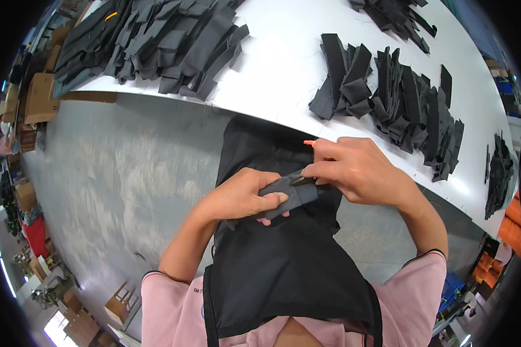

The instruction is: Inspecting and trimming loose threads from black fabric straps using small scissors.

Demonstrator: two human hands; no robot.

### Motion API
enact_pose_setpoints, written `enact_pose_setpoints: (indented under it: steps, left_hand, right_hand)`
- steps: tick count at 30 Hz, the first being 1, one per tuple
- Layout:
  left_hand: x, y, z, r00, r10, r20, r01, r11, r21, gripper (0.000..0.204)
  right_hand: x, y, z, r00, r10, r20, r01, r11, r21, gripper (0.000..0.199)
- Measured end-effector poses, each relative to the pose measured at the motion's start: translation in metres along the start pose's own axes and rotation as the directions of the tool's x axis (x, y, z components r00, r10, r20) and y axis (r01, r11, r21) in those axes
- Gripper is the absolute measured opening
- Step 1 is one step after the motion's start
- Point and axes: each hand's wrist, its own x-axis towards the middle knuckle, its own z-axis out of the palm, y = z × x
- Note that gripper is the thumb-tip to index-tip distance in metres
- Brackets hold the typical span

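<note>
Above my lap, my left hand is closed around a dark grey piece of fabric, its thumb pressed on top and fingertips showing underneath. My right hand is closed at the fabric's upper right edge, thumb and forefinger pinched together there. From this fist sticks out the bright orange end of a small slim tool; the rest is covered by the fingers, so its kind cannot be made out. A black apron lies beneath both hands.
Ahead stands a white table. A big heap of dark grey fabric pieces lies at its left, and bundles of dark strips at its right. Cardboard boxes stand far left; orange material is at far right.
</note>
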Motion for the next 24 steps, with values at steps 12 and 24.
enact_pose_setpoints:
  steps: [12, 24]
  left_hand:
    - [0.015, -0.012, 0.027, 0.933, 0.092, -0.347, -0.199, 0.937, -0.286, 0.024]
    - [0.013, -0.013, 0.027, 0.940, 0.114, -0.320, -0.258, 0.852, -0.455, 0.024]
  right_hand:
    - [-0.012, -0.041, 0.093, 0.629, 0.413, -0.658, -0.354, 0.907, 0.230, 0.038]
    - [-0.007, -0.035, 0.093, 0.632, 0.327, -0.703, -0.315, 0.937, 0.153, 0.036]
